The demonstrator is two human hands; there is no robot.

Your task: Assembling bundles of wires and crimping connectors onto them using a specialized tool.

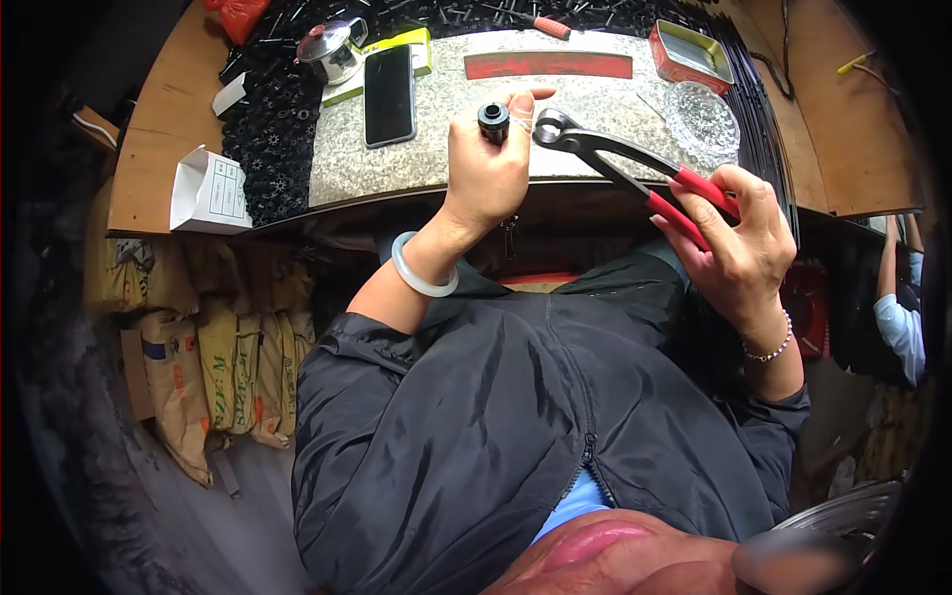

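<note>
My left hand [488, 171] is closed around a black tubular part [494, 119] with a round hole in its end, held upright over the table's near edge. A thin pale strand shows beside its thumb. In my right hand [739, 243] are red-handled pincers [615, 149], their dark handles spread apart. The round jaws of the pincers point left, close beside my left thumb and forefinger. Whether the jaws grip the thin strand is too small to tell. Beneath both hands lies a speckled grey board [357, 177].
A black phone [390, 96] rests by a yellow-green box and a lidded metal pot [331, 52]. Small black parts [273, 149] are heaped left and behind. To the right stand a glass dish [702, 124] and a red tin [691, 57]. Sacks [178, 382] sit below left; another person's arm [900, 327] shows right.
</note>
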